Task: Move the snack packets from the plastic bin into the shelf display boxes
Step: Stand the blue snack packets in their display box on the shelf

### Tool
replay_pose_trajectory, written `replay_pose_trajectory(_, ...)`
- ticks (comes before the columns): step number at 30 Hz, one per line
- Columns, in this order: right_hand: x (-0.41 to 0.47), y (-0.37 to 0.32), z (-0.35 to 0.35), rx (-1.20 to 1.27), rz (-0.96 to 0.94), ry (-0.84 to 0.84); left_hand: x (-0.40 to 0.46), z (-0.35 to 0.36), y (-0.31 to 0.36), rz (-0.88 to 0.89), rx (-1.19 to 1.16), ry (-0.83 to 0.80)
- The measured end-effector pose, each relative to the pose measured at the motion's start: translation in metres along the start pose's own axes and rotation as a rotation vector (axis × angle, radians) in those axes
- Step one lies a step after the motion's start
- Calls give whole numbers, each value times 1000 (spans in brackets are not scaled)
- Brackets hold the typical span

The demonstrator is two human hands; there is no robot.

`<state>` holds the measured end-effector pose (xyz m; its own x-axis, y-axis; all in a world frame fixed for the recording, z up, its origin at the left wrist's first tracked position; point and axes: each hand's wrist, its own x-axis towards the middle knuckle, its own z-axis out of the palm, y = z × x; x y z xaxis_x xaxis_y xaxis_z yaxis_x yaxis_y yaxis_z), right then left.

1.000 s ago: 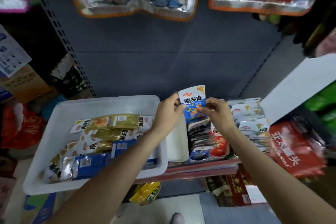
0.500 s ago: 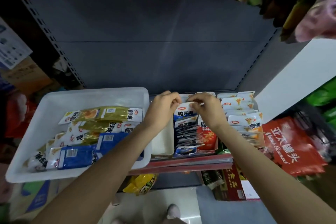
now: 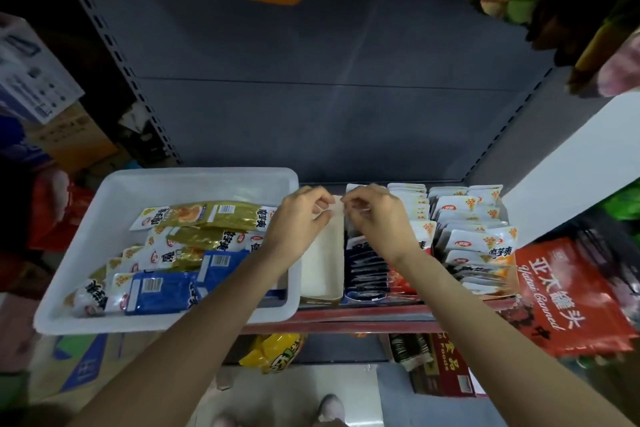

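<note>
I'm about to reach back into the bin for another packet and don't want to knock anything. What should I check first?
1. Left hand free: cannot tell; its fingers curl at the rear edge of the empty white box.
2. Right hand free: cannot tell; its fingertips are bent over the back of the blue row.
3. Packets left in the bin: ok, gold packets and blue packets remain.
4. Room in a box: ok, the white box shows no packets.
5. Blue row settled: ok, packets stand in line in their box.
6. Path to the bin: ok, it sits right beside the left hand.
</note>
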<state>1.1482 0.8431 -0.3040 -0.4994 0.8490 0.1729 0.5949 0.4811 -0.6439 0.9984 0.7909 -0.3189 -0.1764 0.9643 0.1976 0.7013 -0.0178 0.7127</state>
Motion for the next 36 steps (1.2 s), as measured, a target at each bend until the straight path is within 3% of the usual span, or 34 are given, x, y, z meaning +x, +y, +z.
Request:
replay_pose_trajectory(5,11,-43,47,32,-41,-147,-21,-40,-39,-136,27,74)
replay_pose_trajectory(9,14,-75,98,16,39,-330,-49,-72,-90,-307,96,25)
replay_pose_trajectory(12,12,-92,136,2,70,-439,-70,-93,-135,-379,170,-76)
replay_pose_trajectory(18,8,-103,179,-324,145,-721,-96,-122,-180,-400,362,-404)
replay_pose_trajectory(24,19,-107,189,-485,114,-644,-91,-127,-188,-361,503,-412)
replay_pose_trajectory(27,30,-111,182,-342,67,-507,-83,-127,-181,-347,201,-202)
replay_pose_trajectory(30,35,-114,168,-230,11,-446,-74,-126,-160,-340,-109,-103)
replay_pose_trajectory(36,37,-112,124,-218,157,-238,-52,-128,-138,-266,-103,36)
